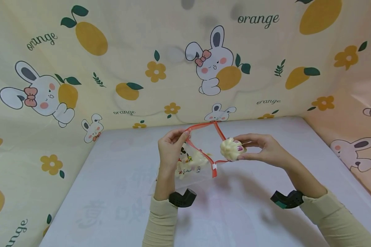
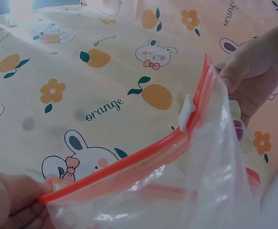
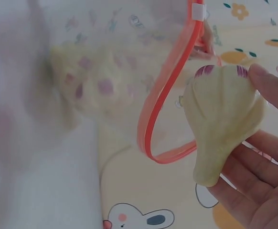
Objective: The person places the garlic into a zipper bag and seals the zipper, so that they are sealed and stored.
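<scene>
My left hand [image 1: 170, 149] pinches one corner of the red zip edge of a clear slider bag [image 1: 191, 168]. The bag's mouth gapes wide, its white slider [image 2: 187, 112] at the near side. Cartoon figures are printed on the plastic. Pale garlic bulbs with purple marks [image 3: 101, 81] show blurred through the bag; I cannot tell how many. My right hand [image 1: 266, 149] grips a cream garlic bulb [image 3: 222, 114] between thumb and fingers, right at the bag's red rim. It has a short stem and purple streaks. In the left wrist view the bag partly hides this bulb.
A white-covered table [image 1: 111, 192] lies under both hands. Behind it hangs a cream cloth [image 1: 160, 41] printed with rabbits and oranges, which continues on the right side. A black wrist device [image 1: 183, 198] sits on the left wrist, and another black device [image 1: 287, 199] on the right.
</scene>
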`<state>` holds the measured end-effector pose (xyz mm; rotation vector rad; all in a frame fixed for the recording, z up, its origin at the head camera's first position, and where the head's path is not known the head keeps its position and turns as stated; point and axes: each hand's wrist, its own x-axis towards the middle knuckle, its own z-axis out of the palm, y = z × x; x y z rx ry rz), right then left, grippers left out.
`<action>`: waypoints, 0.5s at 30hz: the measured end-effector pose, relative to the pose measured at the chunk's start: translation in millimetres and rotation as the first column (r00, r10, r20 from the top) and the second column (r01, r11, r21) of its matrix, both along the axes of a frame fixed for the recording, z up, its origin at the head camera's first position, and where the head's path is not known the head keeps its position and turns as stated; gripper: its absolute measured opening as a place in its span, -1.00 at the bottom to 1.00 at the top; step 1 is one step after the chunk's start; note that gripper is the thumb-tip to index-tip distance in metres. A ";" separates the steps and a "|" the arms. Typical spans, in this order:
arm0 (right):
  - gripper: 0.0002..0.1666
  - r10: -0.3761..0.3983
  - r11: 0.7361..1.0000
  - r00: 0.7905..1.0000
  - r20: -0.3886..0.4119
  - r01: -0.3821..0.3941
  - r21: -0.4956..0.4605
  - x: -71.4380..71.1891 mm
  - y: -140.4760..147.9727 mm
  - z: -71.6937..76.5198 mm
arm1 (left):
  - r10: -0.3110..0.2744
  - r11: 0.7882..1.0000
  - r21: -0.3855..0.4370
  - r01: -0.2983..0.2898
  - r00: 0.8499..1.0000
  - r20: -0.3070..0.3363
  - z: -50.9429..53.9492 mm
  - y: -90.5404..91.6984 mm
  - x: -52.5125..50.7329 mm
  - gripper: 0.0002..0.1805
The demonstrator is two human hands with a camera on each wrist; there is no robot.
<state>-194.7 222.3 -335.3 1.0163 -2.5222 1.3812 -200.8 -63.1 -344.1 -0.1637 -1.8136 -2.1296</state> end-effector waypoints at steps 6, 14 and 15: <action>-0.40 -0.012 1.000 1.000 -0.006 0.012 -0.012 -0.9 -5.6 0.8 | -0.005 1.000 0.011 0.005 1.000 -0.006 0.8 0.3 0.5 -0.79; -0.43 -0.040 0.999 0.999 0.012 0.040 -0.009 0.4 -19.9 5.1 | -0.008 1.000 0.008 0.008 1.000 -0.005 0.5 0.4 0.6 -0.79; -0.42 -0.048 0.999 0.999 0.019 0.048 -0.003 0.3 -21.9 5.2 | -0.008 1.000 0.007 0.008 1.000 -0.006 0.2 0.4 0.4 -0.79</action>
